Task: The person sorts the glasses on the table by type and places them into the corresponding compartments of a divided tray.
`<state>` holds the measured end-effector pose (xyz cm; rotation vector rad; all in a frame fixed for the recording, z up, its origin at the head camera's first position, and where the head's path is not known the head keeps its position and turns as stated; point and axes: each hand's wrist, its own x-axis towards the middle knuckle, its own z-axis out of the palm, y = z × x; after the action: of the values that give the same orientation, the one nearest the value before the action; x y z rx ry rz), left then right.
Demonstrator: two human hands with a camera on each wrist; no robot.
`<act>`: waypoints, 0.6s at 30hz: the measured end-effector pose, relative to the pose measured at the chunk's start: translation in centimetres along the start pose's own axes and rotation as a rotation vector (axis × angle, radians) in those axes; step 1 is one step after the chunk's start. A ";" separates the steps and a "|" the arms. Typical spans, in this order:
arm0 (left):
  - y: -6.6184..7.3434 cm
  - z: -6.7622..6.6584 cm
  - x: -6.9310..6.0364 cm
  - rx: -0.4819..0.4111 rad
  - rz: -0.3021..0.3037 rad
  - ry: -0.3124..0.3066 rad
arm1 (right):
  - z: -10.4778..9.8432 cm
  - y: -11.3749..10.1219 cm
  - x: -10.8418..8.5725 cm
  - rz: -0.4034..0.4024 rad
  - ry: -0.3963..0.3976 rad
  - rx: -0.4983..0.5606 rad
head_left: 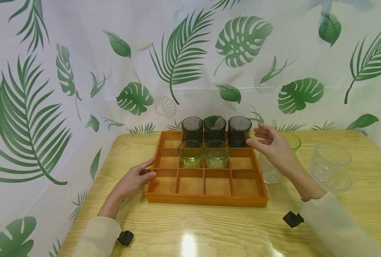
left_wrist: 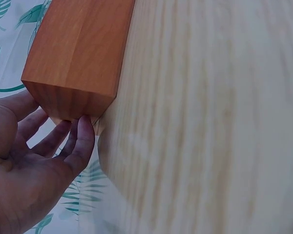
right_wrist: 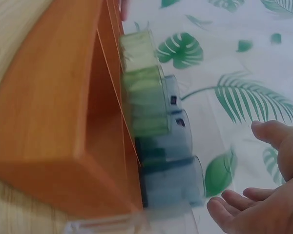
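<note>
A divided wooden tray (head_left: 206,199) lies on the table. Three dark grey glasses (head_left: 239,130) stand in its back row, and two green glasses (head_left: 217,155) occupy the two central compartments of the middle row. My left hand (head_left: 130,184) rests its fingertips against the tray's left side; the left wrist view shows them touching the wood (left_wrist: 71,100). Beside the rightmost dark glass is my right hand (head_left: 275,146), thumb and fingers spread apart. In the right wrist view this hand (right_wrist: 268,190) holds nothing, with a gap between it and the dark glass (right_wrist: 173,183).
Right of the tray, partly behind my right hand and forearm, stand a yellow-green-rimmed glass (head_left: 294,141) and a clear glass (head_left: 270,174). Farther right are more clear glasses (head_left: 331,160). A leaf-patterned cloth (head_left: 190,64) hangs behind the wooden table (head_left: 177,228).
</note>
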<state>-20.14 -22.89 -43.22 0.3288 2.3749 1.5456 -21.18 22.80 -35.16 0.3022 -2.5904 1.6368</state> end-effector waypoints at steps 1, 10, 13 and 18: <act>0.0 0.0 0.0 0.000 0.000 0.000 | -0.4 0.1 -0.1 0.001 0.009 -0.010; -0.1 0.1 0.0 -0.014 -0.001 -0.006 | -3.4 1.6 -1.0 0.018 0.116 -0.040; -0.1 0.1 0.0 -0.011 -0.004 -0.005 | -4.1 2.1 -1.2 0.027 0.169 -0.051; 0.0 0.1 0.0 -0.014 0.001 -0.003 | -4.7 2.8 -1.5 0.042 0.261 -0.061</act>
<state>-20.10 -22.85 -43.25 0.3288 2.3612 1.5601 -20.49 28.42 -35.82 0.0272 -2.4585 1.4920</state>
